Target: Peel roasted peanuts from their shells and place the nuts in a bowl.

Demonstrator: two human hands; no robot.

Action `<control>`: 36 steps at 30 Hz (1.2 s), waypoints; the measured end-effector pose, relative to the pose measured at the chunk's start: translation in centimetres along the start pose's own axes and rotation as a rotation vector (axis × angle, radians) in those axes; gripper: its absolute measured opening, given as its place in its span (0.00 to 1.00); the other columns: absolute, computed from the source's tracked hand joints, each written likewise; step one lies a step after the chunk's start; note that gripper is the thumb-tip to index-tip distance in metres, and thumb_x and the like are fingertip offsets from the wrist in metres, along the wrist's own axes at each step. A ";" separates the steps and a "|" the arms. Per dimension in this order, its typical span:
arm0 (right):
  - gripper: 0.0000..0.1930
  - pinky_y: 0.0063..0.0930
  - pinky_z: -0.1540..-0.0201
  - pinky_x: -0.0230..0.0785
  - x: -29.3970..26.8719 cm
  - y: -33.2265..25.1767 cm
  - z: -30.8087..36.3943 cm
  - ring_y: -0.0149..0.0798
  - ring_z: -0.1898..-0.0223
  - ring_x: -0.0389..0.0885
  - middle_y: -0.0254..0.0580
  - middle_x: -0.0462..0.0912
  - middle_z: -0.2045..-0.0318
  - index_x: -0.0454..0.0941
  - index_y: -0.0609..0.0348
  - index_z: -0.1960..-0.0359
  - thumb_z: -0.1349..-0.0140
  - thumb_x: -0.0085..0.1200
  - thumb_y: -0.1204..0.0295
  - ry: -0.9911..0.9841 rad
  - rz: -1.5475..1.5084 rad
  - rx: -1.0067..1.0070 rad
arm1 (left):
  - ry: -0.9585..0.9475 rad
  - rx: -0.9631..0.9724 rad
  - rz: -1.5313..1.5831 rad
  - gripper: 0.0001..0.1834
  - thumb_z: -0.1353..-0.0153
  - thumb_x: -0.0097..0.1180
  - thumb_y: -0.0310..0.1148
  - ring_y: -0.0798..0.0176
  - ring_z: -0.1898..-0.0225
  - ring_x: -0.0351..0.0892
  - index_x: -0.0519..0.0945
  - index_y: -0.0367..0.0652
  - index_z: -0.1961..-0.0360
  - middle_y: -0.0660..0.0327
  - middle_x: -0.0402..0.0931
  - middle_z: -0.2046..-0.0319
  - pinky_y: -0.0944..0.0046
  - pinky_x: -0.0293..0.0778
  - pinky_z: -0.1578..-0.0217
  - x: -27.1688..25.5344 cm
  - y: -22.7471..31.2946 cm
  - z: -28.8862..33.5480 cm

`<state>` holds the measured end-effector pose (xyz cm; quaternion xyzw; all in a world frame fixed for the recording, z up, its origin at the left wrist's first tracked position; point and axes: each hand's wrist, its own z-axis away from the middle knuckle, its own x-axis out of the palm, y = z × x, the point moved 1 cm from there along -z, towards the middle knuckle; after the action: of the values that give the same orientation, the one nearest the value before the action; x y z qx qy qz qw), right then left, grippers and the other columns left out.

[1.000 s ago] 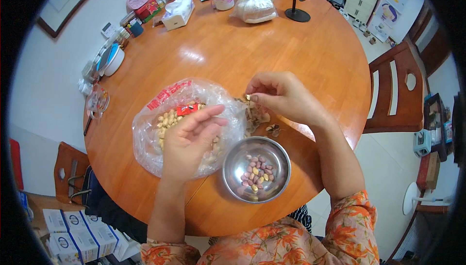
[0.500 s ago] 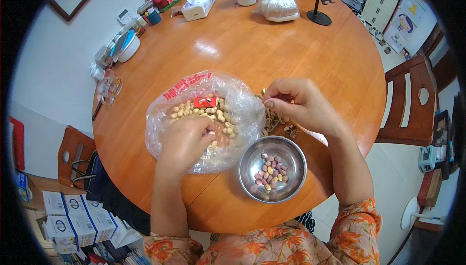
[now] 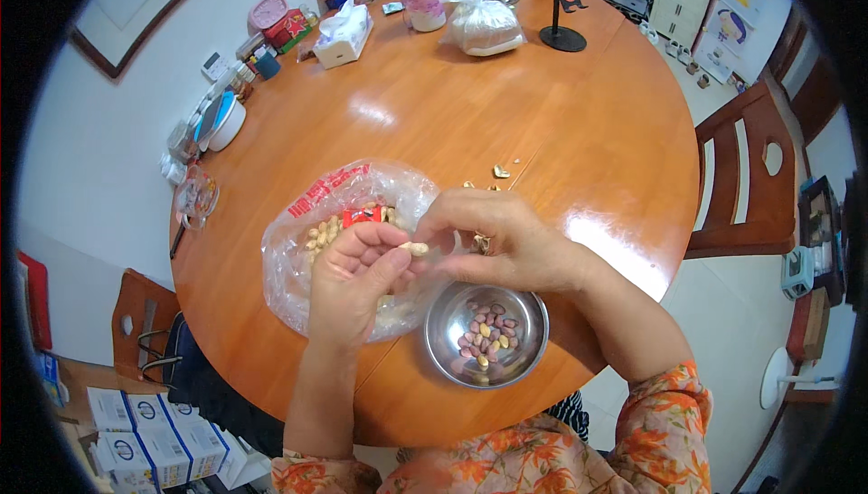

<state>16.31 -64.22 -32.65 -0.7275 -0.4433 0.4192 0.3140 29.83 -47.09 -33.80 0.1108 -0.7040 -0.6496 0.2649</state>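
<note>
An unshelled peanut (image 3: 415,248) is pinched between the thumb and fingers of my left hand (image 3: 353,272), above the clear plastic bag (image 3: 282,270). Facing it from the right is my right hand (image 3: 515,241), its thumb and forefinger apart and curved, with no peanut visible between them. More unshelled peanuts (image 3: 324,235) and a small red packet (image 3: 363,216) lie in the bag, partly hidden by my left hand. Just below my right hand stands a steel bowl (image 3: 436,349) holding several shelled peanut kernels (image 3: 488,335). Broken shells (image 3: 482,243) show behind my right hand.
More shell pieces (image 3: 501,171) lie on the round wooden table (image 3: 434,132). Toward the back are a tissue box (image 3: 345,40), a lidded tub (image 3: 422,6), a tied plastic bag (image 3: 485,26) and a black stand (image 3: 562,37). A wooden chair (image 3: 743,214) stands at the right.
My left hand has risen from the peanuts in the bag with one peanut. My right hand has moved left and down from the shell pile toward it. The view has shifted slightly.
</note>
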 end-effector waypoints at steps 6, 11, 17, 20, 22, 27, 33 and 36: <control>0.09 0.31 0.64 0.74 0.4 1.0 -0.2 0.39 0.63 0.82 0.42 0.82 0.65 0.79 0.61 0.61 0.43 0.64 0.76 0.094 0.030 -0.125 | -0.014 0.037 -0.030 0.12 0.37 0.59 0.22 0.64 0.65 0.85 0.78 0.34 0.52 0.54 0.83 0.62 0.67 0.82 0.64 0.4 -0.6 0.1; 0.08 0.33 0.65 0.73 0.3 1.0 -0.2 0.42 0.64 0.82 0.43 0.81 0.67 0.79 0.61 0.63 0.44 0.63 0.78 0.144 0.034 -0.127 | -0.001 0.047 -0.084 0.13 0.36 0.59 0.23 0.63 0.65 0.85 0.78 0.32 0.50 0.53 0.84 0.62 0.67 0.82 0.63 -0.1 -0.3 0.1; 0.10 0.33 0.65 0.73 0.4 0.6 -0.4 0.46 0.66 0.81 0.44 0.80 0.69 0.81 0.61 0.64 0.48 0.64 0.82 0.243 0.308 -0.313 | 0.003 0.008 -0.174 0.12 0.31 0.56 0.29 0.64 0.65 0.84 0.80 0.31 0.52 0.52 0.84 0.63 0.68 0.81 0.63 -0.2 -0.2 0.5; 0.11 0.36 0.65 0.73 0.6 0.8 -0.5 0.49 0.65 0.81 0.42 0.78 0.69 0.78 0.57 0.67 0.51 0.66 0.78 0.270 0.297 -0.344 | 0.000 -0.052 -0.083 0.13 0.31 0.56 0.31 0.65 0.66 0.84 0.80 0.31 0.52 0.53 0.84 0.63 0.67 0.80 0.64 -0.1 -0.2 0.1; 0.10 0.36 0.66 0.73 0.8 0.7 -0.4 0.49 0.65 0.81 0.42 0.79 0.69 0.79 0.57 0.67 0.51 0.65 0.78 0.234 0.355 -0.424 | -0.011 -0.052 -0.108 0.13 0.31 0.57 0.32 0.65 0.66 0.84 0.80 0.32 0.54 0.54 0.84 0.63 0.67 0.80 0.64 -0.2 -0.4 0.1; 0.07 0.31 0.64 0.73 0.9 0.5 -0.1 0.42 0.65 0.82 0.43 0.81 0.68 0.82 0.61 0.64 0.45 0.63 0.80 0.175 0.127 -0.269 | -0.021 0.004 -0.106 0.11 0.32 0.59 0.32 0.67 0.68 0.82 0.82 0.33 0.57 0.57 0.84 0.66 0.68 0.79 0.66 0.0 -0.8 0.2; 0.06 0.29 0.60 0.72 1.0 0.6 -0.1 0.37 0.63 0.82 0.42 0.84 0.66 0.83 0.64 0.62 0.41 0.61 0.78 0.149 -0.100 -0.080 | -0.005 0.066 -0.203 0.09 0.33 0.60 0.30 0.70 0.69 0.80 0.82 0.34 0.59 0.60 0.83 0.69 0.71 0.77 0.67 0.9 0.0 0.5; 0.06 0.29 0.59 0.72 1.1 0.6 -0.1 0.37 0.62 0.82 0.42 0.84 0.66 0.83 0.64 0.62 0.40 0.61 0.78 0.152 -0.130 -0.064 | 0.031 0.103 -0.247 0.08 0.34 0.59 0.27 0.72 0.68 0.80 0.82 0.33 0.57 0.61 0.82 0.68 0.71 0.78 0.66 1.4 -0.2 0.6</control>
<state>16.90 -63.47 -33.48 -0.7366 -0.4775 0.3274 0.3497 28.30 -47.31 -33.63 0.2200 -0.7132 -0.6385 0.1878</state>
